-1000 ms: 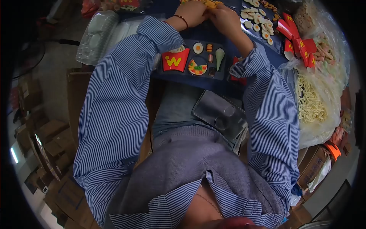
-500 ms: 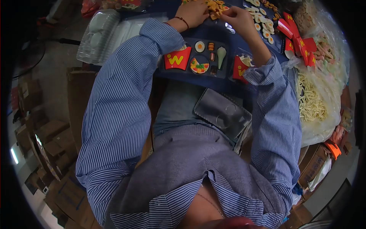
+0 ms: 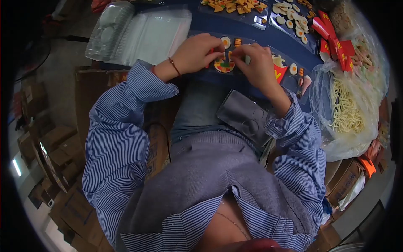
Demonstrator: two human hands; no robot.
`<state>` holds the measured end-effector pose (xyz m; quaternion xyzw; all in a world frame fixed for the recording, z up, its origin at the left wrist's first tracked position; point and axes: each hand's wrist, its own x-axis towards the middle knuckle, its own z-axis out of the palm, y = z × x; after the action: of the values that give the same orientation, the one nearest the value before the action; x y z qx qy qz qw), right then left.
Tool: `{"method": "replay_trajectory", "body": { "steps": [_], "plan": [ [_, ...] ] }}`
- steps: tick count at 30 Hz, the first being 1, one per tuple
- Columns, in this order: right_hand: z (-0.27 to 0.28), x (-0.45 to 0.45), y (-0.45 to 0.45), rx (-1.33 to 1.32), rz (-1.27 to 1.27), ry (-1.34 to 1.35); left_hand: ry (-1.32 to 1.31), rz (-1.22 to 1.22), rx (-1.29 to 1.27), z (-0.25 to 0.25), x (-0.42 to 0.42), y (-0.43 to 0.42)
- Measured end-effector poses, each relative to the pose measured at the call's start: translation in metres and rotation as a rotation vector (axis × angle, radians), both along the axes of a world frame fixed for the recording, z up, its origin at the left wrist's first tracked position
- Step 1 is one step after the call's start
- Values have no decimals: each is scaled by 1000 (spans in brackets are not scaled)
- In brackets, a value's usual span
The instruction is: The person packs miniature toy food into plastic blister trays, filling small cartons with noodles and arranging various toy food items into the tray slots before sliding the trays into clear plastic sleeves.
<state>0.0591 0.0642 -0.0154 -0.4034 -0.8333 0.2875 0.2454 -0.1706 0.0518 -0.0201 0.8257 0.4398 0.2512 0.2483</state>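
Note:
Both my hands are over a clear blister tray of miniature toy food. My left hand (image 3: 197,54) is pinched beside the toy pizza (image 3: 223,67), its fingertips at the upper edge; whatever they hold is too small to make out. From the other side, my right hand (image 3: 255,63) pinches a small orange toy pizza slice (image 3: 230,55) at the pizza's rim. Just above the fingers are a toy fried egg (image 3: 226,42) and a toy burger (image 3: 237,43). The red fries box in this tray is mostly hidden behind my left hand.
A second tray with a red fries box (image 3: 278,72) and toy egg (image 3: 293,69) lies to the right. Pizza slices (image 3: 235,6) and toy eggs (image 3: 296,23) lie at the back. Stacked clear packs (image 3: 111,33) stand left; bagged toy fries (image 3: 346,109) lie right.
Both hands have come back from the pizza slice pile at the far side to the near tray. The pile is now uncovered, and my hands partly cover the tray.

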Motion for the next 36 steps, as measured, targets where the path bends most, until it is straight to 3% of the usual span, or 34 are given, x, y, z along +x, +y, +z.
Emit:
{"method": "replay_trajectory", "body": {
  "steps": [1,4,12,14,16,22,29,31,32,34,36],
  "plan": [
    [-4,-3,-5,191,-31,-121,11,-5,16,-4,2,-4],
    [-15,-9,-11,426,-62,-215,24,-50,173,-18,9,-3],
    [-16,3,-19,556,42,-271,84,-95,349,-18,4,-17],
    [-12,6,-25,587,69,-294,220,-161,432,-18,1,-26],
    [-10,9,-30,587,92,-503,229,-173,411,-17,-2,-27],
    [6,11,-22,606,181,-600,222,-216,376,-16,-7,-24],
    [5,9,-1,548,275,-556,176,-200,334,-21,-7,-26],
    [10,4,27,308,294,-347,132,-224,284,-14,-6,-17],
    [17,-4,42,290,172,-332,86,-251,235,-9,-5,-10],
    [-12,-13,91,264,3,-152,174,-170,211,9,-6,17],
    [-29,-28,130,333,3,-148,228,61,267,6,-9,52]
  ]
}}
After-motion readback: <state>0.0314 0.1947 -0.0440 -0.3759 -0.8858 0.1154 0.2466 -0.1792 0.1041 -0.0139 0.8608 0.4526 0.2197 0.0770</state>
